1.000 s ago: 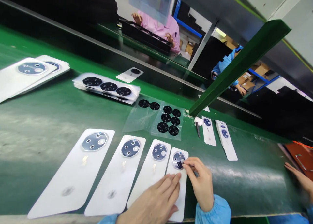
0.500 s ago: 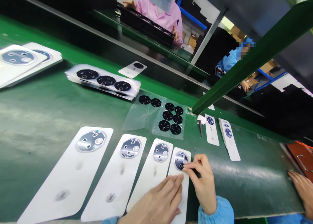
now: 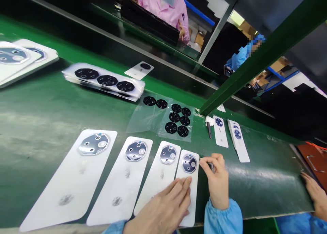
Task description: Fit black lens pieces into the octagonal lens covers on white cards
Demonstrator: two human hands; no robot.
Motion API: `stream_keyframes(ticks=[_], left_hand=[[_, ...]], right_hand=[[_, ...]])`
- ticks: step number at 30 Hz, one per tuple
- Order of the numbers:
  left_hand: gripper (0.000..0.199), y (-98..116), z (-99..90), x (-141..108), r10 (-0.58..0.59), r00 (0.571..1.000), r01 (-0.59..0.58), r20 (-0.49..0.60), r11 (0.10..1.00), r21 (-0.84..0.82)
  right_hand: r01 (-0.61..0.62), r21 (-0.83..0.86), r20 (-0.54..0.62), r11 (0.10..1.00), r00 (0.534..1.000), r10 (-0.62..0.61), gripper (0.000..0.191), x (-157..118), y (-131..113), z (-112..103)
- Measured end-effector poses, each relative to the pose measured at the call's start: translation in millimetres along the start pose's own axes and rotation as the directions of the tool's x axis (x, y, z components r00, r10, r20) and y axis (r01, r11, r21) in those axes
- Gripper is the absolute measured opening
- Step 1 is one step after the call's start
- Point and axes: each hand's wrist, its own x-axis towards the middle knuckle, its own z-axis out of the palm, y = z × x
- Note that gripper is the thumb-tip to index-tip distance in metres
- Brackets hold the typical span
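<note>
My left hand [image 3: 167,203] lies flat, fingers stretched out, on the rightmost white phone back panel [image 3: 190,206]. That panel carries a shiny octagonal camera plate [image 3: 189,163] at its top. Just right of this plate, raised off the panel, is my right hand [image 3: 216,179]. Its thumb and index finger are pinched; whatever may be between them is too small to make out. Leftward in the same row lie three more white panels: one [image 3: 155,189] close beside, a second [image 3: 109,201] and a large-looking third [image 3: 63,183], each with a similar plate.
Clear film sheets [image 3: 143,120] with black octagonal stickers lie behind the row, near a film-wrapped stack [image 3: 102,81]. More panels are stacked far left [image 3: 25,69] and right [image 3: 241,149]. A green post [image 3: 230,84] slants up. A co-worker's hand [image 3: 315,193] rests at the right edge.
My right hand has moved off the camera plate to the right, fingers still pinched. My left hand stays on the panel. The view has shifted slightly.
</note>
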Motion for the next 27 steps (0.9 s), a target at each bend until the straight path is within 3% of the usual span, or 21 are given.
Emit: stream_keyframes(ticks=[4,8,14,19,24,27], left_hand=[[0.032,0,1.5,0,-0.017,1.0,0.017,0.0,1.0,-0.018],[0.03,1,2.4,2,-0.014,1.0,0.014,0.009,1.0,-0.028],[0.027,0,5.3,2,-0.015,1.0,0.015,0.013,0.999,-0.033],[0.028,0,4.0,1,-0.012,1.0,0.013,0.009,1.0,-0.022],[0.025,1,3.0,2,-0.02,1.0,0.02,0.011,0.999,-0.027],[0.026,1,2.6,3,-0.014,1.0,0.014,0.011,1.0,-0.013]], right_hand=[[0.087,-0.027,0.11,0.996,0.99,-0.084,0.013,-8,-7,4],[0.169,-0.102,0.132,0.98,0.979,-0.155,0.014,-6,-10,10],[0.088,-0.036,0.06,0.996,0.995,-0.085,0.012,-3,-10,3],[0.176,-0.126,0.131,0.976,0.978,-0.159,0.014,-7,-11,8],[0.036,0.005,0.068,0.999,0.997,-0.036,0.012,2,-2,5],[0.053,-0.02,0.055,0.998,0.997,-0.052,0.012,-1,-5,4]])
